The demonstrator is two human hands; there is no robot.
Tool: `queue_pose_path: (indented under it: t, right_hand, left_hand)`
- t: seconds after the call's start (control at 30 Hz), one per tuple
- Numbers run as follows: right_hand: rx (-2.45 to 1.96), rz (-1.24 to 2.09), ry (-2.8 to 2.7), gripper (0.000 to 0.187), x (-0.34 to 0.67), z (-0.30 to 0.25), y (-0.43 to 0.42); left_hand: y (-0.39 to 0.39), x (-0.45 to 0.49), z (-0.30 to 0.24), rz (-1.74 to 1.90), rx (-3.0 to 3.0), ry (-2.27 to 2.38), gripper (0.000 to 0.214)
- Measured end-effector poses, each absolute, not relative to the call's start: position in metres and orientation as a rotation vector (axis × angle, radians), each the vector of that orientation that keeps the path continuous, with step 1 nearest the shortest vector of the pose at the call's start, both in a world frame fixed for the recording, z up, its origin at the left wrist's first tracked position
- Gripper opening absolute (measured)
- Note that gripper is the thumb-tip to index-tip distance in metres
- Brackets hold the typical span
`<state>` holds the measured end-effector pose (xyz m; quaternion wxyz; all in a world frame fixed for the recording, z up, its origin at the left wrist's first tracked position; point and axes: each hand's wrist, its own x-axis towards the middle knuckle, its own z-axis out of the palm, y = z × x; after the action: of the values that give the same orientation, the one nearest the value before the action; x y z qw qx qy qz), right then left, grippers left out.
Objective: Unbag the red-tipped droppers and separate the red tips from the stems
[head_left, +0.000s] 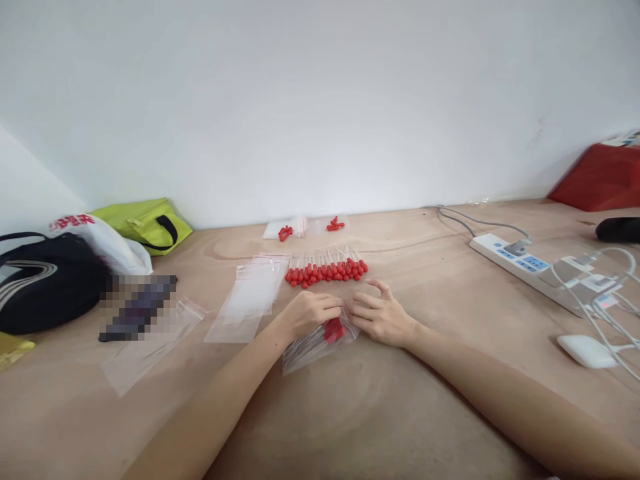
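A clear zip bag [300,359] lies at a slant on the table, holding several glass droppers with red rubber bulbs [333,329]. My left hand [310,313] is closed at the bag's upper edge near its mouth, fingertips pressed together. On the other side, my right hand [381,316] has bent fingers at the bag's right end, with its index finger raised; the thumb is hidden. Just beyond both hands, a row of red-bulbed droppers [327,270] lies with the glass stems pointing to the wall.
A stack of flat zip bags [245,303] lies left of the dropper row; another bag [150,353] is farther left. Loose red bulbs [285,233] rest near the wall. Several bags, including a lime-green one [145,223], stand left. A power strip [525,270] with cables and a white charger [587,351] lie right.
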<state>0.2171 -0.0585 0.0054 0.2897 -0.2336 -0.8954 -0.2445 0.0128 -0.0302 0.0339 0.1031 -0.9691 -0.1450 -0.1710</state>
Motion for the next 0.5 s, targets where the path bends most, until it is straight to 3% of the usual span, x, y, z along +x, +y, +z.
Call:
queue_pose_path:
  t: [0.1, 0.23, 0.37, 0.5]
  right_hand:
    - [-0.709, -0.536, -2.383, 0.023, 0.222, 0.005, -0.059]
    - [-0.769, -0.106, -2.417, 0.023, 0.227, 0.008, -0.061]
    - [-0.828, 0.280, -2.403, 0.025, 0.226, 0.009, -0.061]
    - [-0.978, 0.395, -2.302, 0.019, 0.221, 0.003, -0.057]
  left_hand:
    - [-0.044, 0.010, 0.036, -0.489, -2.858, -0.668, 0.031]
    - [-0.072, -0.002, 0.032, -0.385, -2.985, -1.016, 0.056]
    - [-0.083, -0.011, 0.025, -0.282, -3.131, -1.150, 0.058]
    - [-0.072, -0.010, 0.024, -0.286, -3.213, -1.152, 0.059]
